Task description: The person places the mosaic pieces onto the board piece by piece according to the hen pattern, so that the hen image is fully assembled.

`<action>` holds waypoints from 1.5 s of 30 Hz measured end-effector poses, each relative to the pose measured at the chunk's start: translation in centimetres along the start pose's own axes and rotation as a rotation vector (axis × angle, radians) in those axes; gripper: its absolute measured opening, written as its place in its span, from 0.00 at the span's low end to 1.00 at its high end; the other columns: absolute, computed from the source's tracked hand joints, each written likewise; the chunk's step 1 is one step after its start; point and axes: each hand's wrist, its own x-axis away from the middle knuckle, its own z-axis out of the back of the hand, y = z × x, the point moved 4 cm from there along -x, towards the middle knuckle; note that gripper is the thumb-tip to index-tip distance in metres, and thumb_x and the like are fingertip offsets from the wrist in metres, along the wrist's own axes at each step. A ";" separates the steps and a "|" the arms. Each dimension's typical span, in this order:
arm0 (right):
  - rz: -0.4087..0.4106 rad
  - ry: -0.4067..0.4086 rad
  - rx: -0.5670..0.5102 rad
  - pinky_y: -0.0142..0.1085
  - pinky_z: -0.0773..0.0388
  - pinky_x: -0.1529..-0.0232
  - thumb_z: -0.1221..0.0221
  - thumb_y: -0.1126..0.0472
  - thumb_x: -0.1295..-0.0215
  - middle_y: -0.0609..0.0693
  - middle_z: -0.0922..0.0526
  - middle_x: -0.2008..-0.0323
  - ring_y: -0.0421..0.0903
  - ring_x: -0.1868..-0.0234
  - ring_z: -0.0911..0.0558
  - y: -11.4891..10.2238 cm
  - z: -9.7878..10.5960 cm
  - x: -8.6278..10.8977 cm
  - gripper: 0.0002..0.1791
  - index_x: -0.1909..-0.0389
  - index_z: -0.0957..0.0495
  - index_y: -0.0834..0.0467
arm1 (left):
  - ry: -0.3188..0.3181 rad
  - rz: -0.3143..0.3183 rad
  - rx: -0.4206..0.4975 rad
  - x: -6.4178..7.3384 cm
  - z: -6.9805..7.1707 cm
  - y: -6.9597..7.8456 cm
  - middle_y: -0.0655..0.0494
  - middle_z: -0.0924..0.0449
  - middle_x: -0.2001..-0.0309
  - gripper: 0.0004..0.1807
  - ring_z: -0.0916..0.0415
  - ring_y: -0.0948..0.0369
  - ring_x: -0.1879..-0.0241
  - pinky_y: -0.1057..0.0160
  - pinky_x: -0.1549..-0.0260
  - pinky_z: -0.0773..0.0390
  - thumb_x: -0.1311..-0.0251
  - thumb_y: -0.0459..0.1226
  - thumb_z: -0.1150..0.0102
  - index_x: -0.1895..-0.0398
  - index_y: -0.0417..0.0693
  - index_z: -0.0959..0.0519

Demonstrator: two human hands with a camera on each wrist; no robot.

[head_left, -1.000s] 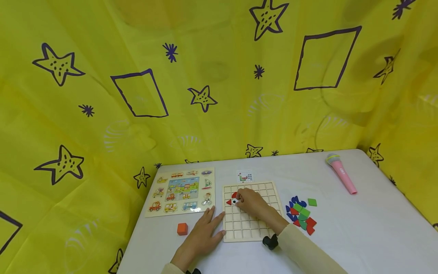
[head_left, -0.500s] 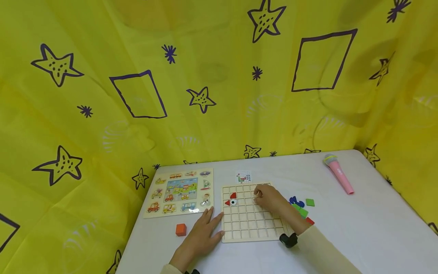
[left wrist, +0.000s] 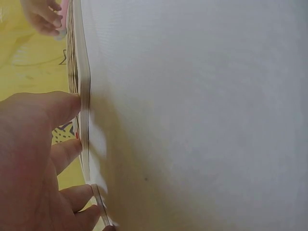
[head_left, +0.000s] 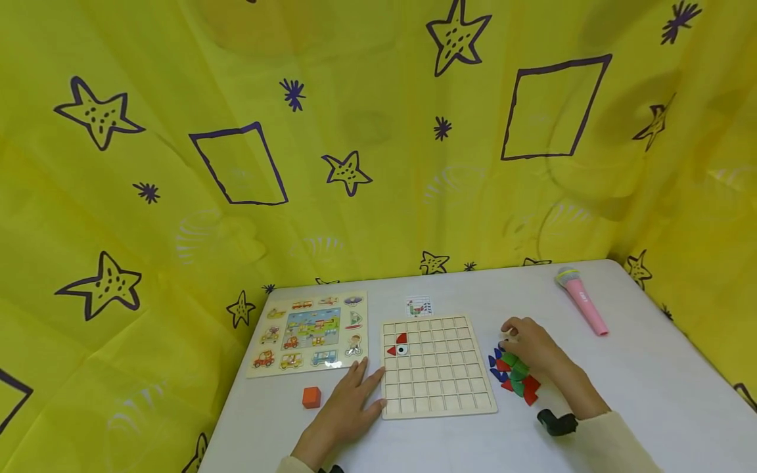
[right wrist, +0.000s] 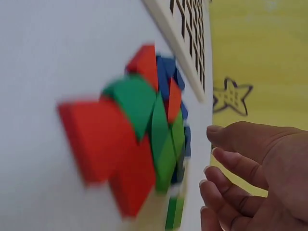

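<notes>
A wooden grid board (head_left: 437, 368) lies on the white table. In its upper left cells sit a red quarter-round piece (head_left: 402, 338), a red triangle (head_left: 391, 351) and a white tile with a black dot (head_left: 403, 350). My left hand (head_left: 349, 408) rests on the table, its fingertips touching the board's left edge and the picture puzzle's near corner. Just above the far side of a pile of coloured pieces, my right hand (head_left: 531, 347) hovers with loosely bent fingers. In the right wrist view, red (right wrist: 98, 139), green (right wrist: 137, 101) and blue pieces lie beside that hand; nothing shows between its fingers.
A wooden picture puzzle (head_left: 343, 341) lies left of the grid board, with an orange cube (head_left: 311, 397) in front of it. Behind the board lies a small pattern card (head_left: 419, 306). A pink toy microphone (head_left: 582, 302) lies at the far right. Yellow patterned cloth (head_left: 378, 230) hangs behind the table.
My right hand has moved right, from the red and white pieces on the grid board across to the loose pile. The left hand has stayed in place.
</notes>
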 end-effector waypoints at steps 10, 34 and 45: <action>-0.054 -0.046 0.013 0.60 0.19 0.46 0.34 0.64 0.33 0.67 0.23 0.50 0.63 0.50 0.22 4.5 2.3 1.7 0.22 0.42 0.24 0.70 | 0.006 -0.005 0.000 0.0 -0.1 -0.1 0.44 0.46 0.16 0.35 0.51 0.40 0.17 0.34 0.24 0.40 0.26 0.56 0.44 0.19 0.62 0.34; 0.052 0.055 0.016 0.60 0.18 0.44 0.38 0.66 0.27 0.62 0.20 0.54 0.59 0.51 0.20 5.5 1.3 2.0 0.14 0.45 0.20 0.67 | -0.001 -0.005 -0.006 -0.1 -0.1 -0.2 0.44 0.48 0.16 0.35 0.51 0.40 0.17 0.34 0.24 0.41 0.25 0.57 0.46 0.18 0.63 0.34; 0.078 0.055 -0.007 0.58 0.16 0.46 0.37 0.66 0.27 0.62 0.21 0.54 0.57 0.53 0.19 4.2 0.4 -0.1 0.14 0.46 0.21 0.69 | -0.010 0.008 0.005 0.0 -0.3 -0.3 0.47 0.48 0.15 0.36 0.52 0.42 0.16 0.34 0.24 0.41 0.26 0.60 0.46 0.18 0.66 0.36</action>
